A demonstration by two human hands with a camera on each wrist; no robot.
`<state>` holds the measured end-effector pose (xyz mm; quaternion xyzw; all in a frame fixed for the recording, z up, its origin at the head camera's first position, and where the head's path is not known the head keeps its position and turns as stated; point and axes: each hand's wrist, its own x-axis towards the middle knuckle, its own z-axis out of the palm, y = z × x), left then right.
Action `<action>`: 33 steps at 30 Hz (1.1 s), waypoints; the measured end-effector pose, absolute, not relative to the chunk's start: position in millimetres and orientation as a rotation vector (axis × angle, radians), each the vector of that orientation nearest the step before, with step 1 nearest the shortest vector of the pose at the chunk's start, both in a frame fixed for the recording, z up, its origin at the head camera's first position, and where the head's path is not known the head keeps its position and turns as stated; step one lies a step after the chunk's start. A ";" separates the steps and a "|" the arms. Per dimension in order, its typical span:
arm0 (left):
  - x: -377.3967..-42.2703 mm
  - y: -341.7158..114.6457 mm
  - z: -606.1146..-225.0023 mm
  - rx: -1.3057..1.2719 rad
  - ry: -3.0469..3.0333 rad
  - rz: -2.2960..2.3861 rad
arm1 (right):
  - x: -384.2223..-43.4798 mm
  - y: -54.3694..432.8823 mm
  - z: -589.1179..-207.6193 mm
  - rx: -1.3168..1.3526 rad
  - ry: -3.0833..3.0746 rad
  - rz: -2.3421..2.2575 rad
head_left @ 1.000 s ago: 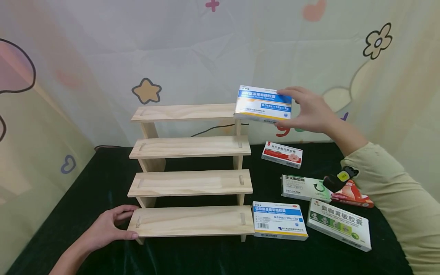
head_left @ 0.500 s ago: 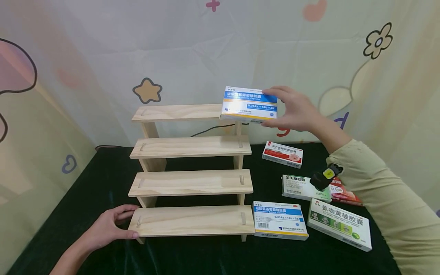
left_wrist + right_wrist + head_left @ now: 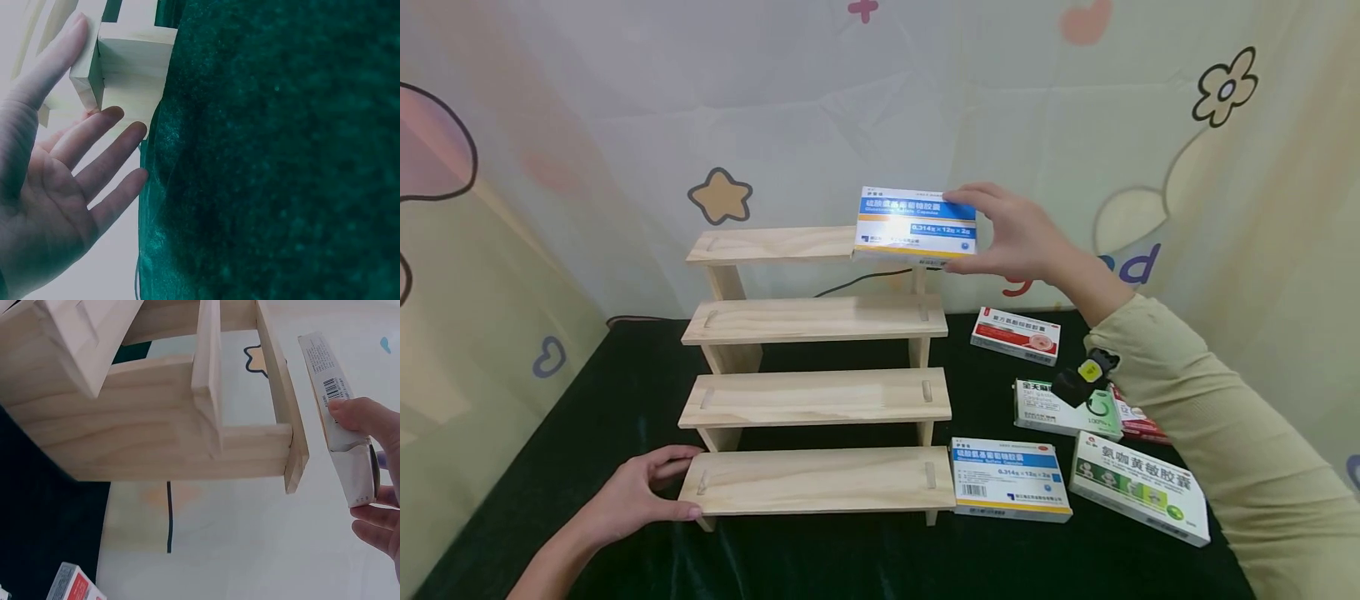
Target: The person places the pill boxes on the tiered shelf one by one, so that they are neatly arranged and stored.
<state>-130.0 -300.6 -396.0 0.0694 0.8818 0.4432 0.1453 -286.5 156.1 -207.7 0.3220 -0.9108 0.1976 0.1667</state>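
Observation:
A four-tier wooden display stand [image 3: 815,481] stands in the middle of the head view. My left hand [image 3: 625,493] holds the left end of its lowest shelf, the thumb at the front corner and a finger at the back edge. In the left wrist view the other fingers [image 3: 103,170] reach out loosely beside the wood. My right hand [image 3: 1011,233] grips a blue-and-white medicine box [image 3: 910,225] by its right end, thumb below and fingers above. That box is in front of or over the right part of the top shelf [image 3: 775,244]; the right wrist view shows a gap between them.
A matching blue-and-white box [image 3: 1011,481] lies against the stand's right side. Further right lie a white-and-green box [image 3: 1138,492], a green-and-white box [image 3: 1045,408], a red box [image 3: 1138,421] partly behind the sleeve, and a small red-and-white box [image 3: 1015,336]. Dark green cloth [image 3: 820,558] covers the table.
My right hand has carried the medicine box leftward, from beside the top shelf's right end to across it. My left hand has stayed on the lowest shelf.

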 end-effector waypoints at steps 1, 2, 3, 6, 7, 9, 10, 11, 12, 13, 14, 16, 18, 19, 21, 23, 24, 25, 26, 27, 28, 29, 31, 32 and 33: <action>-130.0 -300.8 -396.0 0.200 2.542 1.275 | -286.7 153.7 -206.9 0.925 -2.586 0.563; -130.0 -301.0 -396.0 0.200 2.542 1.275 | -287.2 151.5 -206.6 0.935 -2.577 0.562; -130.0 -301.1 -396.0 0.201 2.541 1.276 | -287.5 149.2 -206.3 0.948 -2.567 0.561; -129.3 -301.4 -395.4 0.198 2.537 1.276 | -287.2 142.2 -205.7 0.986 -2.542 0.554; -129.1 -301.4 -395.4 0.197 2.537 1.276 | -287.3 140.0 -205.8 0.993 -2.541 0.555; -128.8 -301.3 -395.4 0.197 2.537 1.274 | -287.2 135.6 -205.7 1.004 -2.541 0.557; -128.6 -301.2 -395.6 0.197 2.539 1.271 | -287.3 133.4 -205.6 1.006 -2.543 0.560; -128.6 -301.2 -395.7 0.198 2.541 1.269 | -287.3 131.3 -205.5 1.008 -2.546 0.561; -128.6 -301.1 -395.8 0.198 2.545 1.265 | -287.2 129.3 -205.2 1.012 -2.547 0.566; -128.6 -301.1 -395.9 0.200 2.547 1.261 | -287.5 127.5 -205.0 1.013 -2.549 0.570; -128.7 -300.9 -396.0 0.201 2.551 1.259 | -287.7 125.7 -204.6 1.014 -2.552 0.569; -128.8 -300.7 -396.0 0.204 2.550 1.259 | -288.3 122.1 -203.6 1.021 -2.552 0.564; -128.8 -300.4 -395.4 0.204 2.548 1.260 | -289.1 118.2 -202.4 1.025 -2.557 0.552; -128.7 -300.2 -395.0 0.202 2.546 1.263 | -289.2 116.2 -201.7 1.025 -2.562 0.548; -128.3 -299.8 -394.3 0.205 2.539 1.266 | -289.0 111.9 -200.3 1.027 -2.565 0.545; -128.2 -299.4 -393.7 0.196 2.539 1.264 | -289.1 107.4 -199.7 1.027 -2.576 0.547; -128.1 -299.3 -393.6 0.195 2.538 1.264 | -289.2 105.1 -199.7 1.029 -2.579 0.548; -128.2 -299.2 -393.7 0.194 2.538 1.264 | -289.6 102.9 -199.8 1.033 -2.577 0.551; -128.3 -299.2 -393.9 0.198 2.541 1.262 | -290.3 100.6 -200.2 1.034 -2.577 0.550; -128.5 -299.3 -394.0 0.192 2.541 1.264 | -291.1 98.4 -200.6 1.037 -2.579 0.549; -128.6 -299.3 -394.2 0.194 2.542 1.263 | -292.0 96.3 -200.9 1.037 -2.583 0.542; -128.6 -299.4 -394.3 0.197 2.542 1.266 | -292.9 94.1 -201.2 1.039 -2.585 0.539; -128.7 -299.5 -394.7 0.204 2.547 1.264 | -294.4 90.4 -201.2 1.038 -2.589 0.545; -128.6 -299.6 -394.8 0.207 2.548 1.264 | -295.0 88.7 -200.9 1.035 -2.592 0.547; -128.4 -299.7 -394.9 0.209 2.549 1.265 | -295.3 87.1 -200.6 1.033 -2.597 0.554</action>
